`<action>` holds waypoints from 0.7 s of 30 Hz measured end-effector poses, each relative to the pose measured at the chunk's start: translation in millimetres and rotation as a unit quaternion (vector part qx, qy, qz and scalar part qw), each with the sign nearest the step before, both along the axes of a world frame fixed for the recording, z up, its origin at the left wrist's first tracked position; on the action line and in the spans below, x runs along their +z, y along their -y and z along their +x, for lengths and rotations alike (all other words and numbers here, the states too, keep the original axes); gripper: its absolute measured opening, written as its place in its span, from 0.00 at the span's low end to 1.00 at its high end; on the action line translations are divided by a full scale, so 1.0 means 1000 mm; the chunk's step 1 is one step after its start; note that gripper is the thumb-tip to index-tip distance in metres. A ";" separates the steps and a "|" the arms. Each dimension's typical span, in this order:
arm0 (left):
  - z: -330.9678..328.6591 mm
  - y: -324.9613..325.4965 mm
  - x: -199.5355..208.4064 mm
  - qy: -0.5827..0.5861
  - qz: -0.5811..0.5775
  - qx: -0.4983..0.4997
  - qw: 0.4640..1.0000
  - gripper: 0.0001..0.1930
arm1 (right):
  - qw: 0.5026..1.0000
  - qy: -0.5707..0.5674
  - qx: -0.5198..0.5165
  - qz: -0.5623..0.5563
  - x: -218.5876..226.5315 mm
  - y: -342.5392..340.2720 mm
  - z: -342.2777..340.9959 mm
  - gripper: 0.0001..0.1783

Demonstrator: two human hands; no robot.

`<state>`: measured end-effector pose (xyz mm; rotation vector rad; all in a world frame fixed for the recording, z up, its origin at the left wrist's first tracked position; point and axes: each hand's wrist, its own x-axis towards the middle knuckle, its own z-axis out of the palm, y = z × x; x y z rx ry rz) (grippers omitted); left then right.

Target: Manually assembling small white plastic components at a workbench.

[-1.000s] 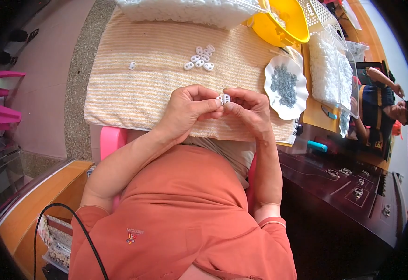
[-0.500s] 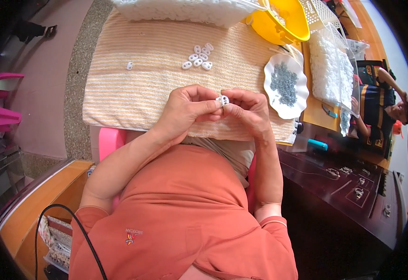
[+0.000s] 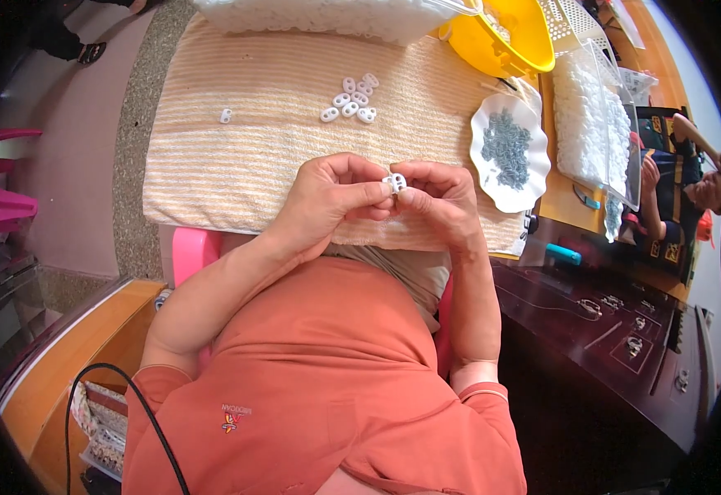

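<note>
Between my two hands, just above the near part of the striped towel (image 3: 237,173), is a small white plastic cord lock (image 3: 394,183) with oval holes. My left hand (image 3: 331,194) pinches its left side between thumb and fingers. From the right, my right hand (image 3: 439,198) grips the other side the same way. Fingertips cover part of the piece, so I cannot tell whether it is one part or two. Beyond my hands lies a loose cluster of similar white two-holed pieces (image 3: 350,101). One more white piece (image 3: 226,116) sits alone to the left.
A scalloped white dish (image 3: 527,191) of small grey metal-looking parts stands right of my hands. Farther back are a yellow basket (image 3: 492,49) and a clear bin of white pieces (image 3: 319,18). Another such bin (image 3: 587,124) stands at right, near a seated person (image 3: 669,181).
The white piece has turned slightly in my fingers, its holes now facing up more. At the far left, another person's feet have moved into view.
</note>
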<state>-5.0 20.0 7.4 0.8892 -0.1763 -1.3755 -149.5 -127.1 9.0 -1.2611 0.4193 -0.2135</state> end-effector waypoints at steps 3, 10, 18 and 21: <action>0.000 0.000 0.002 -0.011 -0.001 -0.002 1.000 0.07 | 1.000 0.004 0.009 0.008 -0.002 0.001 -0.001 0.16; 0.002 0.000 0.003 -0.012 0.007 -0.011 1.000 0.08 | 0.999 0.002 0.007 0.043 0.002 0.000 0.001 0.16; 0.001 0.000 0.001 -0.020 -0.007 -0.014 1.000 0.08 | 0.998 0.002 0.006 0.056 0.002 0.000 -0.001 0.16; 0.000 0.000 -0.001 -0.020 -0.014 -0.012 1.000 0.07 | 0.998 0.006 0.006 0.055 0.002 -0.001 -0.002 0.16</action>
